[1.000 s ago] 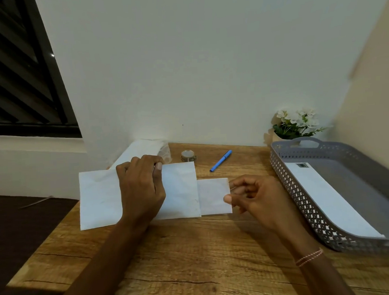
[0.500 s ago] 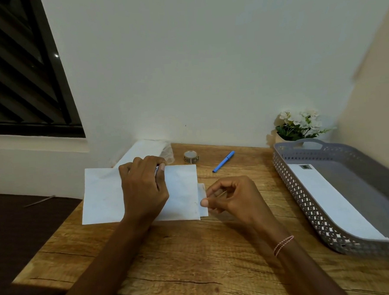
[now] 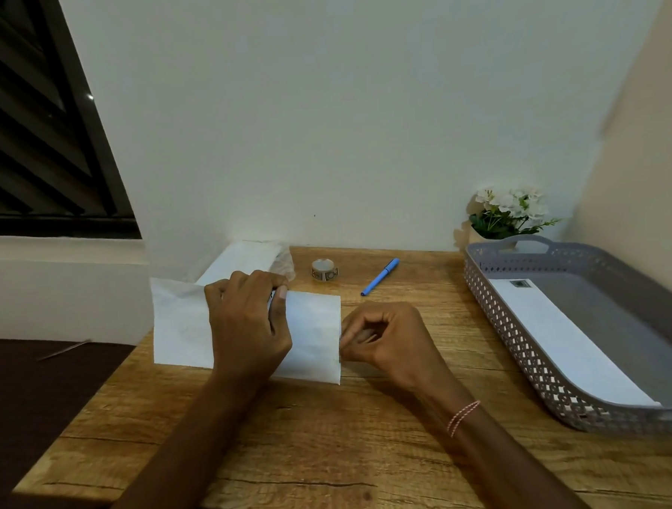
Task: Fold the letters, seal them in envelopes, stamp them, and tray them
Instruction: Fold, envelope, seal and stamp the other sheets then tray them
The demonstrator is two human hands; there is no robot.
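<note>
The left hand (image 3: 248, 325) grips the light, floppy envelope (image 3: 315, 333); the right hand (image 3: 385, 341) pinches its right edge, probably the best hold.

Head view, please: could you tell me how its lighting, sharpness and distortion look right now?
Head view: light dim, warm and even, no glare. Head view: flowers cast a soft shadow on the wall. Head view: wide-angle bending slants the window. Head view: envelope, pen and tray look fairly sharp.
</note>
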